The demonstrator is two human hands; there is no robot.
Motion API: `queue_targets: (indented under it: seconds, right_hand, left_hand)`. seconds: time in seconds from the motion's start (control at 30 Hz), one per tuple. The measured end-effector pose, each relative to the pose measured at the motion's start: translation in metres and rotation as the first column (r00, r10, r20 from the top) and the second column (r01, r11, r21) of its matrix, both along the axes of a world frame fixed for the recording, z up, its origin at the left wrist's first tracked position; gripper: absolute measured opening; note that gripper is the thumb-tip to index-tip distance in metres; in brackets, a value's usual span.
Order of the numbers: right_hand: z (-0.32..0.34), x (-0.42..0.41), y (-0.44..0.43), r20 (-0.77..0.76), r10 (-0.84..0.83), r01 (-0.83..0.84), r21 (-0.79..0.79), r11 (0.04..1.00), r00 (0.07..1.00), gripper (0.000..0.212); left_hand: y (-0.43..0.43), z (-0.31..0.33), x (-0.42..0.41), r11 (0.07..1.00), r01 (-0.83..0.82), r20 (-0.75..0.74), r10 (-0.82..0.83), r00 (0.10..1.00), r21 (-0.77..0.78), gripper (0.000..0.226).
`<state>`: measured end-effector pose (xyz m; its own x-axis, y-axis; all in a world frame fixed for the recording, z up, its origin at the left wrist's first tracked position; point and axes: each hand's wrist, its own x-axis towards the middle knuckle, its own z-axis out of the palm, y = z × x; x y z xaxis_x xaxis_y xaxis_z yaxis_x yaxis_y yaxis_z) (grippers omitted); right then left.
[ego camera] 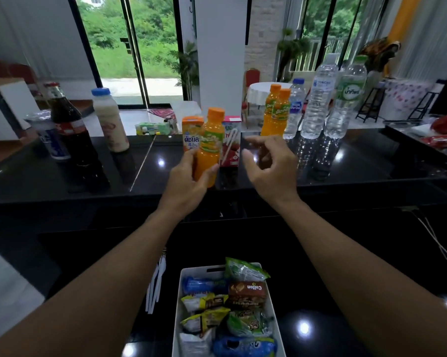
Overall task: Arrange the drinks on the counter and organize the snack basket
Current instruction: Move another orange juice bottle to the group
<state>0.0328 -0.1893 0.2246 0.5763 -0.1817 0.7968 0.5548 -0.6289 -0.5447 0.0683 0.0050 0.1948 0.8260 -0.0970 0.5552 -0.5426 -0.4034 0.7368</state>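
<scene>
A small plastic orange-juice bottle with an orange cap (209,148) sits at the centre of the frame, gripped by the left hand (189,176). The fingers (190,157) wrap its left side and the thumb presses the right. Its base seems to be at or just above the glossy black tabletop (359,161); I cannot tell whether it touches.

It is in front of an orange drink carton (190,132) and a red drink carton with a straw on its face (231,143), partly covering both. Two matching orange-juice bottles (275,112) stand in the upper right of centre. Further right are a small blue-capped water bottle (295,109) and two tall clear water bottles (319,99). The drinks there look sorted by kind, so the held bottle probably belongs with its twins.

A dark cola bottle (68,119) and a creamy blue-capped bottle (110,119) stand apart at the left of the frame.

The right hand (271,166) hovers just right of the red carton. Its palm faces down and its fingers are loosely curved and spread, holding nothing. It looks ready to take the bottle or shift a carton.

Both forearms reach forward from the bottom corners of the frame. They pass over the white plastic snack basket (177,318) at bottom centre, which is packed with packets and which neither hand touches.
</scene>
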Motion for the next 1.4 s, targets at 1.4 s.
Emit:
queue_targets:
  seconds: [1.4]
  right_hand:
    - [-0.011,0.104,-0.112,-0.526,-0.240,0.298,0.027,0.954,0.816,0.047]
  left_hand:
    - [0.084,-0.010,0.113,0.604,-0.024,-0.157,0.244,0.957,0.796,0.055]
